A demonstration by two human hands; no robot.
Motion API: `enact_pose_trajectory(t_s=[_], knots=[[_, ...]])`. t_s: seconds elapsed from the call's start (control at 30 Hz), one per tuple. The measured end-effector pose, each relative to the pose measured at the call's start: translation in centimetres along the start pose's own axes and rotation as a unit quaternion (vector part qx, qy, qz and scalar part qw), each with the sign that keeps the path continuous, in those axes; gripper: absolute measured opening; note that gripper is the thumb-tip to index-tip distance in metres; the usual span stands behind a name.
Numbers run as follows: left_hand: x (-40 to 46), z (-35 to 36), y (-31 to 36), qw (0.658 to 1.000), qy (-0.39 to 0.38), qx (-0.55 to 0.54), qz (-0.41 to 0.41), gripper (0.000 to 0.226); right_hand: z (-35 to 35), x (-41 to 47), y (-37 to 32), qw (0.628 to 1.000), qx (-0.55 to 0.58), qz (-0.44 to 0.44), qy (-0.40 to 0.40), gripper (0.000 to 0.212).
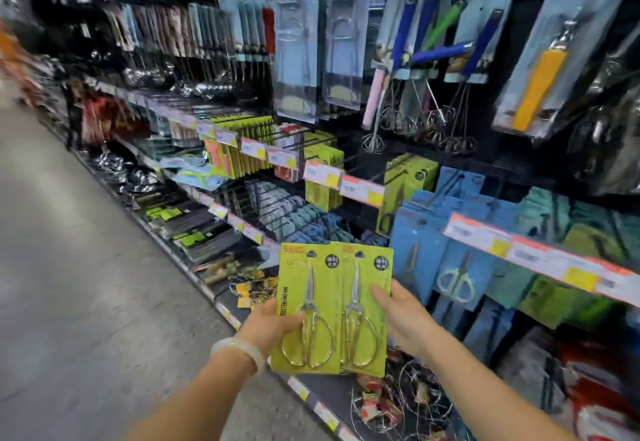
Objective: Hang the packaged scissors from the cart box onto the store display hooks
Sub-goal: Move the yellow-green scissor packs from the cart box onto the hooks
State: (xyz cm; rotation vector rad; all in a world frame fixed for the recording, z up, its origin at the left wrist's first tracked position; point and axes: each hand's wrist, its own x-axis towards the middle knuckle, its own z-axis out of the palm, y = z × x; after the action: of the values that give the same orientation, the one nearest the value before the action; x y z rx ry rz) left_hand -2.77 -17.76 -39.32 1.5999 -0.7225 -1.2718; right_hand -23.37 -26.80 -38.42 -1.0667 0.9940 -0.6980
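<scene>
A: We logged two green scissor packs side by side, upright, in front of the shelving; the left pack (pixel 304 305) overlapped the right pack (pixel 365 309) at its edge.

B: Agreed; we saw the left hand (pixel 273 324) gripping the left pack, thumb across its face near the handles; a pale bracelet (pixel 239 350) sat on that wrist.

A: The right hand (pixel 398 316) held the right pack's outer edge, thumb on the front; fingers behind, hidden.

B: We noted green packs (pixel 408 180) hanging on hooks above; price tags (pixel 362 191) along the rail; blue packs (pixel 446 267) just right.
</scene>
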Motion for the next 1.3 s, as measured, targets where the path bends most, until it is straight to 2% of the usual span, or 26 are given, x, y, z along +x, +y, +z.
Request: enact_pose_trajectory(t_s=[0.07, 0.23, 0.37, 0.5, 0.63, 0.73, 0.83, 0.87, 0.93, 1.07, 1.23, 1.3], knots=[[2.5, -2.0, 1.4, 1.0, 0.0, -0.015, 0.004, 0.019, 1.9, 2.8, -1.5, 1.0, -0.005, 0.0, -0.004, 0.03], [8.2, -6.1, 4.1, 1.0, 0.005, -0.021, 0.013, 0.02, 6.2, 8.3, -5.1, 1.0, -0.004, -0.017, 0.0, 0.042], [11.8, -8.6, 4.6, 0.999, 0.002, -0.037, 0.004, 0.021, 8.3, 12.8, -4.9, 1.0, 0.0, -0.015, 0.019, 0.026], [16.2, -11.2, 5.4, 0.999, -0.016, -0.036, -0.003, 0.02, 10.1, 16.5, -5.3, 0.999, -0.002, -0.012, 0.049, 0.023], [21.5, -14.0, 7.0, 0.999, -0.041, -0.004, -0.004, 0.018, 12.2, 20.3, -5.8, 0.995, -0.019, -0.013, 0.093, 0.037], [25.2, -16.7, 8.5, 0.996, -0.084, 0.025, -0.013, 0.028, 14.6, 22.9, -6.2, 0.988, -0.032, -0.021, 0.148, 0.037], [28.1, -18.9, 10.6, 0.988, -0.132, 0.076, 0.004, 0.055, 16.9, 25.4, -7.1, 0.981, -0.046, -0.024, 0.186, 0.03], [28.7, -19.4, 11.5, 0.987, -0.141, 0.078, 0.003, 0.052, 17.6, 26.2, -7.6, 0.978, -0.049, -0.026, 0.201, 0.035], [30.0, -20.2, 12.4, 0.984, -0.164, 0.064, 0.007, 0.03, 18.5, 27.6, -8.6, 0.973, -0.033, -0.031, 0.225, 0.045], [31.9, -21.1, 12.5, 0.979, -0.189, 0.072, 0.02, 0.027, 19.4, 29.3, -9.5, 0.958, -0.001, -0.06, 0.28, 0.019], [33.5, -21.4, 12.4, 0.972, -0.214, 0.096, -0.001, 0.04, 19.2, 29.9, -9.5, 0.947, -0.033, -0.053, 0.314, 0.043], [34.0, -21.1, 12.4, 0.968, -0.231, 0.096, -0.01, 0.04, 19.0, 30.1, -9.3, 0.947, -0.03, -0.056, 0.314, 0.042]])
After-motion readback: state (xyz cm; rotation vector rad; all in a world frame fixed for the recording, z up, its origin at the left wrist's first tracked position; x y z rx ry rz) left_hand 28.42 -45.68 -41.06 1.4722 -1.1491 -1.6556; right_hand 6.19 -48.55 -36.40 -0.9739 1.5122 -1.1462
